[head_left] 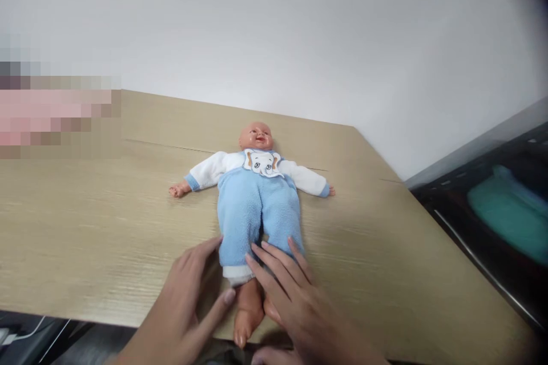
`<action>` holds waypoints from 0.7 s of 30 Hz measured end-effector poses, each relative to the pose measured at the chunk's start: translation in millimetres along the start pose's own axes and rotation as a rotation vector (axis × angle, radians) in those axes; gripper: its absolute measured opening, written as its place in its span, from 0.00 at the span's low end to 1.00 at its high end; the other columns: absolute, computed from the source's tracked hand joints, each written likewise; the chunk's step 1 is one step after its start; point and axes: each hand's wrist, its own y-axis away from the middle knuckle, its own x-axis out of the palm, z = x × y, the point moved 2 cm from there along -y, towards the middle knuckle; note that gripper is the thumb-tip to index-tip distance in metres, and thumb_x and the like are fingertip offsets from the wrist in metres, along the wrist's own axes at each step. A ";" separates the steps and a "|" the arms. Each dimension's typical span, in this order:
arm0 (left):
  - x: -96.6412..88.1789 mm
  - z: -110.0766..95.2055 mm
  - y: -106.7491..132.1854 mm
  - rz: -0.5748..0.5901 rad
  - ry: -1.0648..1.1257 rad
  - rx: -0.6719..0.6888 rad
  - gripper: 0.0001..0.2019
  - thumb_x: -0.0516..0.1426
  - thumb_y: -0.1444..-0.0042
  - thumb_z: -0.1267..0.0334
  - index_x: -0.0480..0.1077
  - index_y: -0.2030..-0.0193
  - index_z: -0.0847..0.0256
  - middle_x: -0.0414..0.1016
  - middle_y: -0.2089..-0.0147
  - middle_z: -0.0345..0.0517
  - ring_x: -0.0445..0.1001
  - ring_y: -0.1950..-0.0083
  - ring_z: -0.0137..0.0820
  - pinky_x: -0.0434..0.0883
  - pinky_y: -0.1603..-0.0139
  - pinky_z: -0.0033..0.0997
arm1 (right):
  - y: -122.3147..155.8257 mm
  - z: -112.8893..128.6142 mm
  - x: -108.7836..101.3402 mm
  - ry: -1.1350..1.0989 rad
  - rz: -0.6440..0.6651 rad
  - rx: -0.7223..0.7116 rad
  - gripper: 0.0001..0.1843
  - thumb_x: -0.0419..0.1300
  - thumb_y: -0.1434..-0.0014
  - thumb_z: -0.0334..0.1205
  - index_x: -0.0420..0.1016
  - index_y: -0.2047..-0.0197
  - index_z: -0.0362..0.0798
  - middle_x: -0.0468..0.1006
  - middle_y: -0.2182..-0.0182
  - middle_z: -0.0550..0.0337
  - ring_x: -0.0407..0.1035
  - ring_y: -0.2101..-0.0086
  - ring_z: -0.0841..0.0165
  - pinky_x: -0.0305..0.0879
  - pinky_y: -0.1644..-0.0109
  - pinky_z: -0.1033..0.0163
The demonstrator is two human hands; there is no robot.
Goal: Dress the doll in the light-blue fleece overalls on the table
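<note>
A bald plastic baby doll in light-blue fleece overalls with white sleeves (pixel 252 211) lay face up on the pale wood-grain counter (pixel 107 228), its feet nearest the person. The left grip (pixel 188 279), open with thumb apart, was beside one trouser leg; whether it touched could not be told. The right grip (pixel 295 291), open with fingers spread, lay over the other leg, hiding its cuff and part of that foot. Pixelation masked the far left; a teal item (pixel 509 211) at right was blurred. Behind rose a white wall (pixel 257 40).
</note>
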 end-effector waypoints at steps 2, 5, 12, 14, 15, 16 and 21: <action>10.0 -0.9 22.6 0.017 0.023 0.011 0.40 0.65 0.26 0.50 0.53 0.14 0.43 0.77 0.24 0.57 0.81 0.29 0.55 0.86 0.36 0.58 | 4.7 2.0 10.4 0.010 -0.018 0.041 0.63 0.80 0.39 0.60 0.58 0.15 0.38 0.72 0.22 0.38 0.67 0.24 0.39 0.53 0.12 0.34; 22.6 6.3 39.3 0.019 0.034 0.078 0.55 0.72 0.36 0.42 0.47 0.11 0.45 0.72 0.21 0.63 0.79 0.26 0.62 0.85 0.33 0.64 | 4.8 5.4 23.8 -0.018 -0.095 0.118 0.54 0.76 0.33 0.54 0.60 0.16 0.39 0.78 0.27 0.39 0.71 0.27 0.42 0.49 0.11 0.32; 21.1 21.6 34.9 -0.048 -0.031 0.118 0.41 0.70 0.31 0.42 0.59 0.18 0.43 0.82 0.30 0.56 0.86 0.34 0.53 0.89 0.38 0.51 | -1.4 20.6 43.1 -0.183 -0.315 0.228 0.31 0.78 0.34 0.42 0.76 0.32 0.48 0.88 0.44 0.52 0.82 0.40 0.53 0.51 0.12 0.34; 12.3 23.8 33.6 -0.013 -0.043 0.149 0.36 0.69 0.29 0.45 0.62 0.20 0.41 0.84 0.32 0.52 0.87 0.36 0.50 0.89 0.39 0.47 | -1.9 21.6 46.0 -0.204 -0.371 0.244 0.32 0.81 0.37 0.42 0.77 0.34 0.49 0.88 0.46 0.54 0.83 0.43 0.53 0.53 0.13 0.34; 7.3 25.3 33.6 0.003 -0.049 0.153 0.33 0.68 0.28 0.48 0.64 0.20 0.41 0.84 0.32 0.51 0.86 0.36 0.48 0.88 0.39 0.45 | -2.0 21.9 47.4 -0.210 -0.390 0.249 0.34 0.82 0.38 0.42 0.77 0.34 0.50 0.89 0.46 0.55 0.84 0.44 0.54 0.54 0.13 0.34; 2.3 26.9 34.1 0.020 -0.053 0.149 0.31 0.67 0.26 0.51 0.65 0.21 0.41 0.84 0.32 0.50 0.86 0.35 0.47 0.88 0.38 0.43 | -2.2 22.3 49.0 -0.215 -0.403 0.255 0.35 0.83 0.39 0.42 0.77 0.33 0.51 0.89 0.47 0.56 0.84 0.44 0.55 0.54 0.13 0.34; -15.5 35.3 37.6 0.075 -0.051 0.117 0.32 0.65 0.27 0.57 0.65 0.20 0.39 0.82 0.28 0.47 0.85 0.32 0.46 0.86 0.35 0.40 | -6.1 27.0 54.0 -0.229 -0.444 0.251 0.24 0.74 0.30 0.32 0.78 0.34 0.54 0.90 0.47 0.62 0.85 0.46 0.62 0.52 0.12 0.39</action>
